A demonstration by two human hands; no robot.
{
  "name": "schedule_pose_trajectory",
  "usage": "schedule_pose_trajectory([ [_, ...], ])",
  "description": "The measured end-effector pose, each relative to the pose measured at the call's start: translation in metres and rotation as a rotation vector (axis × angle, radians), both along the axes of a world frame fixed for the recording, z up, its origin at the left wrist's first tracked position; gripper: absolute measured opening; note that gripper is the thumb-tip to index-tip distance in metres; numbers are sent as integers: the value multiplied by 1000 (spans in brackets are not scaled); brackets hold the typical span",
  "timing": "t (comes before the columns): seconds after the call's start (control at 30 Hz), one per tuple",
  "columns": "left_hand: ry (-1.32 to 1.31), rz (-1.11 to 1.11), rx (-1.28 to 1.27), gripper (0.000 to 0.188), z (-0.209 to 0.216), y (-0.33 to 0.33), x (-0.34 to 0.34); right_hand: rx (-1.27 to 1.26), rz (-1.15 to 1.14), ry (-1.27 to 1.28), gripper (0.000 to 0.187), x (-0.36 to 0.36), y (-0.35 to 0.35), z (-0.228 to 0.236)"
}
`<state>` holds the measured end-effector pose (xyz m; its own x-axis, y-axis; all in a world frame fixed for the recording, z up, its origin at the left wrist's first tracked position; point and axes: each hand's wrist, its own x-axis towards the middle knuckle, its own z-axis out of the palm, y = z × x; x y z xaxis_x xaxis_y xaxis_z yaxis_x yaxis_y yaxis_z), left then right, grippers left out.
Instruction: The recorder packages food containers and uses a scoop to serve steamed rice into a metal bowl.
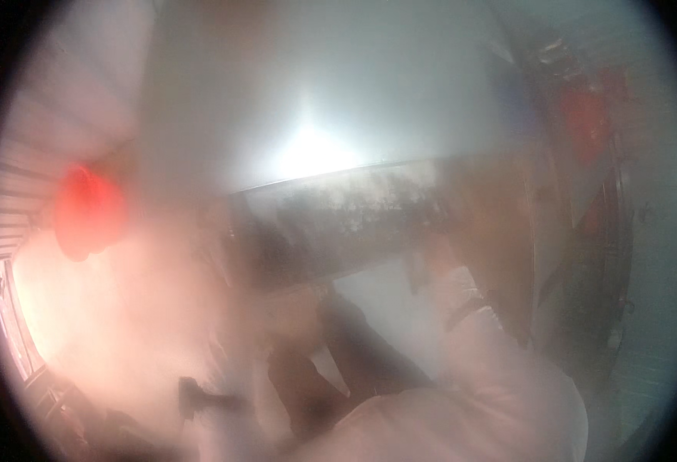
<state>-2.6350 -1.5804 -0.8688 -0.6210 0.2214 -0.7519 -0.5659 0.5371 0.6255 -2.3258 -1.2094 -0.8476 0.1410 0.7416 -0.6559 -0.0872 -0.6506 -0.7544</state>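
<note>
Haze blurs most of the head view. My right arm (pixel 500 362), in a pale sleeve with a dark band at its cuff, reaches forward. At its end my right hand (pixel 440 254) is a faint shape beside the right part of a long grey panel (pixel 338 215) with dark streaks. Its fingers are lost in the haze, and I cannot tell whether it holds anything. My left forearm (pixel 227 431) comes in low on the left, with a dark shape (pixel 192 396) near the wrist. The left hand and whatever it touches are too blurred to make out.
A broad grey surface (pixel 400 92) with a bright glare lies beyond the panel. A red rounded object (pixel 88 212) is at the left, by a ribbed wall (pixel 23 192). Something red (pixel 585 119) shows at the far right. My dark-trousered legs (pixel 361 346) are below.
</note>
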Motion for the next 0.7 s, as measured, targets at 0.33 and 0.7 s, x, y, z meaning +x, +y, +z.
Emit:
schedule_pose_trajectory([
  [0.33,-100,132,175,31,70,-68,25,39,125,-139,23,67,-116,76],
  [0.7,-235,155,446,32,207,-186,145,279,69,-304,26,279,-329,249],
])
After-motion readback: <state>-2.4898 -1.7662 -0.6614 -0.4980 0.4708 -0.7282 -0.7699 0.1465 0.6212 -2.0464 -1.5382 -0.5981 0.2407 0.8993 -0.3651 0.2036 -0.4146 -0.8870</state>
